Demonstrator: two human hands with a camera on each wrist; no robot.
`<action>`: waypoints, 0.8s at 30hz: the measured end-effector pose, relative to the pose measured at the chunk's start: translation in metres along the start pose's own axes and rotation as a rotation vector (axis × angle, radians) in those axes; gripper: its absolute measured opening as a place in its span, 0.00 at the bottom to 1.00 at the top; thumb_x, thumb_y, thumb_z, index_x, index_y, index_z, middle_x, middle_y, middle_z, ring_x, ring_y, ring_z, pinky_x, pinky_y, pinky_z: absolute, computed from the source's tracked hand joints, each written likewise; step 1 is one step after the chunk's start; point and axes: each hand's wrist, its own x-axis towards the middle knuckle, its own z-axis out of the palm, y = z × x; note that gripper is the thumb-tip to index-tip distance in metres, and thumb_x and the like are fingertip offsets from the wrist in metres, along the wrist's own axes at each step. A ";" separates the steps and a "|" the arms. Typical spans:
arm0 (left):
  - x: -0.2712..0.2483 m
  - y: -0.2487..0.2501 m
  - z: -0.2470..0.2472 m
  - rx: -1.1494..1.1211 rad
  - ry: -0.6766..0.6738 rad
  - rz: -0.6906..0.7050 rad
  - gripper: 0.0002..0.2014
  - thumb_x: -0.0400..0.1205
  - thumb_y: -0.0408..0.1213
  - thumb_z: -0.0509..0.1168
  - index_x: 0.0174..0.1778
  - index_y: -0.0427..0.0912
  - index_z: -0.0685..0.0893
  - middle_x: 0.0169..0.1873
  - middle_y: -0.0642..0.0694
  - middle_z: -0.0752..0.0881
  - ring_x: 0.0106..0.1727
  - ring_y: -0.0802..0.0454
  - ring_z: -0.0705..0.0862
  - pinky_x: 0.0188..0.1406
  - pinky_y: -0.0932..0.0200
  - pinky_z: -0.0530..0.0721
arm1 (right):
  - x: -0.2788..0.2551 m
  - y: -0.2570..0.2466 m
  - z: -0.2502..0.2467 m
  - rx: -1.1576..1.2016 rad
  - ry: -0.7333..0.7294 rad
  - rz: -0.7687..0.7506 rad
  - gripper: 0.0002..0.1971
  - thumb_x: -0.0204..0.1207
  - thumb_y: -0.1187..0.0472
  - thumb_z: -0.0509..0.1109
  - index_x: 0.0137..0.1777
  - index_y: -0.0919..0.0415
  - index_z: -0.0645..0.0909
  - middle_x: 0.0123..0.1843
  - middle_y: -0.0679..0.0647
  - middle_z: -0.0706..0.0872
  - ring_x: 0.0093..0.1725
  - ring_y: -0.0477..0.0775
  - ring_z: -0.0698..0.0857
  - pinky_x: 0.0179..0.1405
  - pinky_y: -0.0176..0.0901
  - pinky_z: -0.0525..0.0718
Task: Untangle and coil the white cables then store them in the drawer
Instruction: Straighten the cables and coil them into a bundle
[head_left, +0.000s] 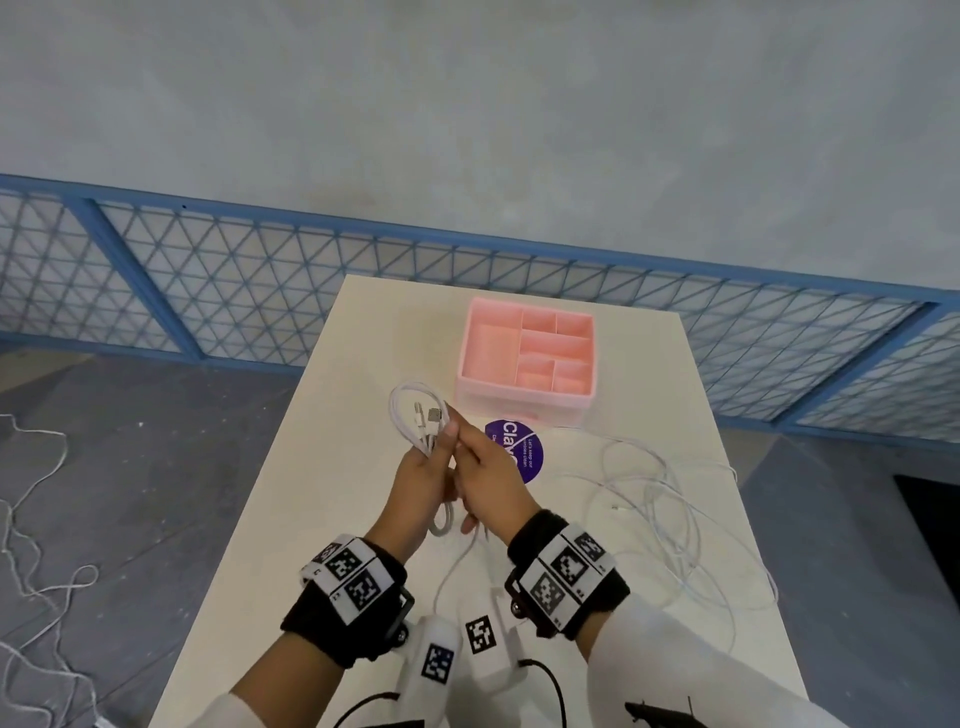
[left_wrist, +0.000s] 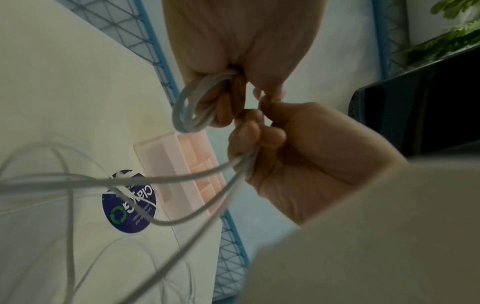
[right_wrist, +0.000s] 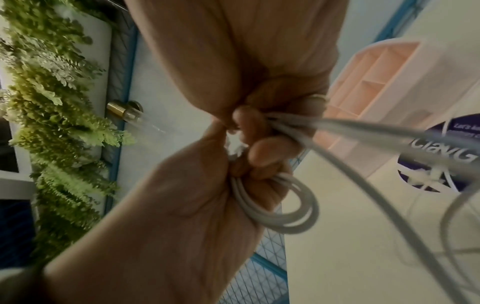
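Note:
Above the white table (head_left: 322, 467), my left hand (head_left: 422, 475) grips a coiled white cable (head_left: 415, 415) whose plug ends stick up inside the loops. In the left wrist view the coil (left_wrist: 191, 107) hangs from that hand's (left_wrist: 241, 51) curled fingers. My right hand (head_left: 488, 470) is right beside it, its fingers curled round loose white cable strands (left_wrist: 241, 166) that trail down to the table. The right wrist view shows the same strands (right_wrist: 298, 125) running out of my right hand (right_wrist: 233, 51). A second white cable (head_left: 670, 514) lies in loose tangled loops on the table's right side. The pink organiser (head_left: 524, 358) stands behind; its drawer front is shut.
A round purple sticker (head_left: 519, 452) lies on the table in front of the organiser. A blue mesh fence (head_left: 208, 291) runs behind the table. More white cord (head_left: 31, 545) lies on the floor at the left. A dark object (head_left: 924, 525) sits on the floor at the right.

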 end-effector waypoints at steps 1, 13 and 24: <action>0.002 -0.002 0.000 -0.012 -0.019 -0.030 0.33 0.75 0.66 0.59 0.45 0.34 0.83 0.31 0.37 0.79 0.33 0.44 0.78 0.34 0.52 0.77 | 0.001 0.001 0.001 -0.044 0.001 -0.006 0.21 0.84 0.56 0.50 0.73 0.35 0.64 0.57 0.48 0.86 0.41 0.45 0.87 0.27 0.42 0.86; 0.021 0.012 -0.024 -0.244 0.014 -0.109 0.23 0.85 0.52 0.52 0.29 0.41 0.75 0.32 0.42 0.85 0.24 0.53 0.78 0.30 0.61 0.78 | -0.002 0.011 -0.016 -0.385 -0.056 -0.205 0.39 0.79 0.66 0.62 0.80 0.53 0.38 0.37 0.51 0.80 0.33 0.48 0.77 0.35 0.41 0.73; 0.039 0.035 -0.070 -0.818 0.057 -0.060 0.24 0.83 0.58 0.49 0.24 0.49 0.68 0.11 0.56 0.64 0.13 0.61 0.62 0.15 0.69 0.63 | 0.010 0.041 -0.087 -0.501 -0.240 -0.114 0.13 0.80 0.59 0.64 0.62 0.55 0.82 0.21 0.33 0.79 0.24 0.39 0.76 0.33 0.23 0.73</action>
